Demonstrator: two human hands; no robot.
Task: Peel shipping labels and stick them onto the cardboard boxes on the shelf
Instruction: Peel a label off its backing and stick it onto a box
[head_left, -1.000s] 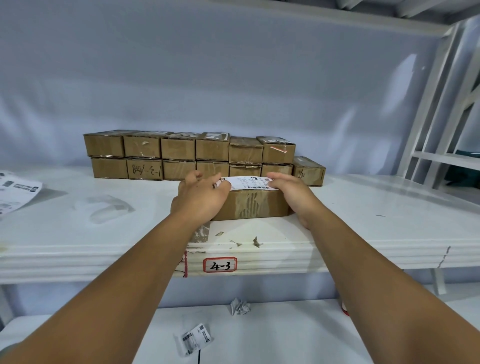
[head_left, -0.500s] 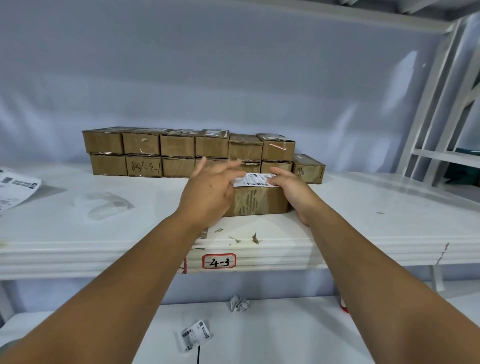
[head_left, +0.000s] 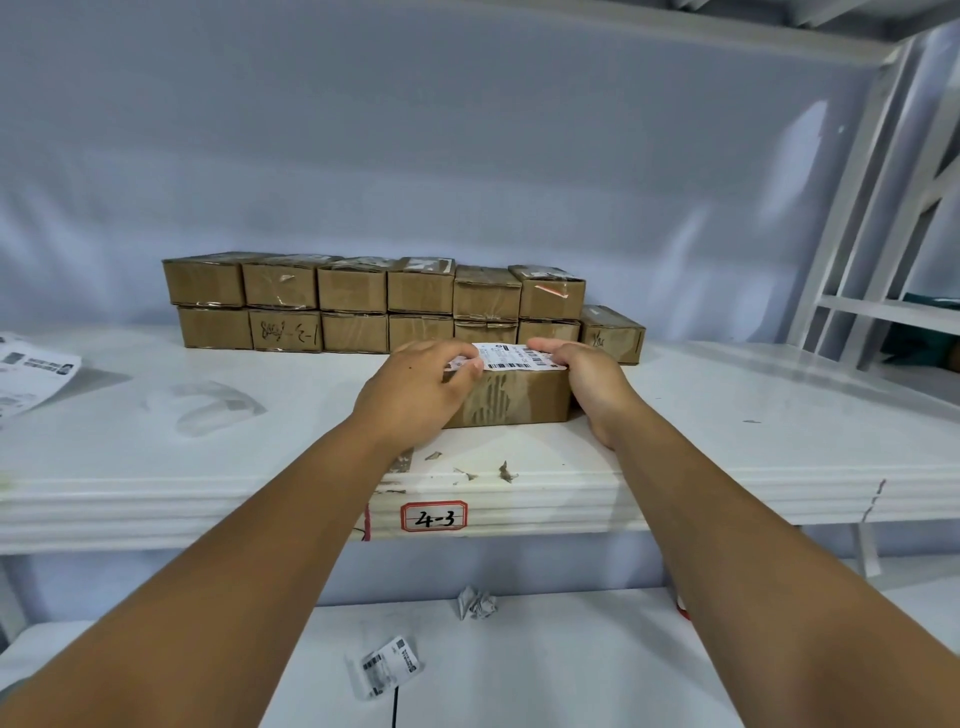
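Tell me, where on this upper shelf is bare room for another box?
Widest: the shelf right of the front box, toward the white posts. Smaller: between the clear film and the left hand. Crowded: the stacked boxes close behind the box, and its top, under the label.

brown box (head_left: 511, 395), white barcoded label (head_left: 517, 357)

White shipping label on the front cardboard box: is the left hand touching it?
Touching. Head view: fingers of the left hand overlap the white shipping label at its left end, atop the brown cardboard box.
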